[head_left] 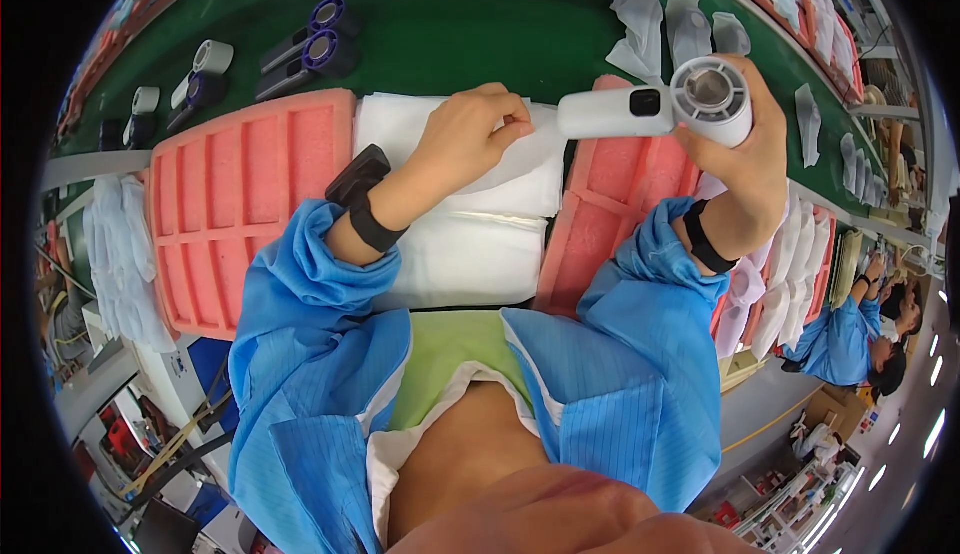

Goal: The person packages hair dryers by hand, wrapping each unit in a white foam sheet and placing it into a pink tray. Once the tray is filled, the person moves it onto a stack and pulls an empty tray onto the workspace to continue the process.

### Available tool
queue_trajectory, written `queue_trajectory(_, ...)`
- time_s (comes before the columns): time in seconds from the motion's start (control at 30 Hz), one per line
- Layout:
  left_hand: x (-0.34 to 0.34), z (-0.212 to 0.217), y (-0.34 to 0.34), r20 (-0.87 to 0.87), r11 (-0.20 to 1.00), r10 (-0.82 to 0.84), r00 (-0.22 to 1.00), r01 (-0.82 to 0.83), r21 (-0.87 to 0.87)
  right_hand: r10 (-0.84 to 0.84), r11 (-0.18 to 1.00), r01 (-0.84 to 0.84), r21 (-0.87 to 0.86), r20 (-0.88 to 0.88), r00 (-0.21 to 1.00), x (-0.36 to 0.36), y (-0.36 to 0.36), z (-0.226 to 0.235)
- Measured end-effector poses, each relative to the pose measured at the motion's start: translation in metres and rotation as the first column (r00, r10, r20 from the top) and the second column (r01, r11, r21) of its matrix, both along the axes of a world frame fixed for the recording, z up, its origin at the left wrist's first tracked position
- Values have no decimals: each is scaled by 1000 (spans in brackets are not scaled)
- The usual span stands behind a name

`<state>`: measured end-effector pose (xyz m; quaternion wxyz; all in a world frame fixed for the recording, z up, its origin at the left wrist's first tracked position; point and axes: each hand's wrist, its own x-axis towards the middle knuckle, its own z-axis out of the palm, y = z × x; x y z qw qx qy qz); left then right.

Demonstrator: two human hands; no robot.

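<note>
My right hand point(757, 154) is wrapped round the head of a white handheld fan point(615, 114), holding it level with its handle pointing left and a dark display facing up. Over the stack of white foam bags point(470, 254), my left hand point(470, 139) is closed, thumb against the fingers. A thin white bag point(505, 166) lies just beneath those fingertips and seems pinched at its edge. The fan's handle end is a short way right of my left hand, apart from it.
Empty-celled pink foam trays point(235, 209) flank the stack, another pink tray point(600, 179) being under the fan. On the green belt point(480, 24) lie dark and purple fans point(320, 49) and bagged pieces point(640, 29). A co-worker in blue point(840, 344) sits at far right.
</note>
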<state>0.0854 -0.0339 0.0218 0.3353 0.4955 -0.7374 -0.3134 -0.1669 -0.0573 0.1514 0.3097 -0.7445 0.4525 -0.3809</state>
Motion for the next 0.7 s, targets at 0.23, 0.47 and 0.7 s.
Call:
queue_trajectory(0.23,27,42,0,-294,988,60,954,-14,157,24,1000,-24,-1,-29,999,22,3,-6)
queue_trajectory(0.47,36,68,13,-767,978,165,620,-1,210,205,888,-219,-403,-80,976,94,-3,-37)
queue_trajectory(0.7,35,71,20,-921,980,150,360,67,186,46,861,-110,-497,-141,989,127,10,-53)
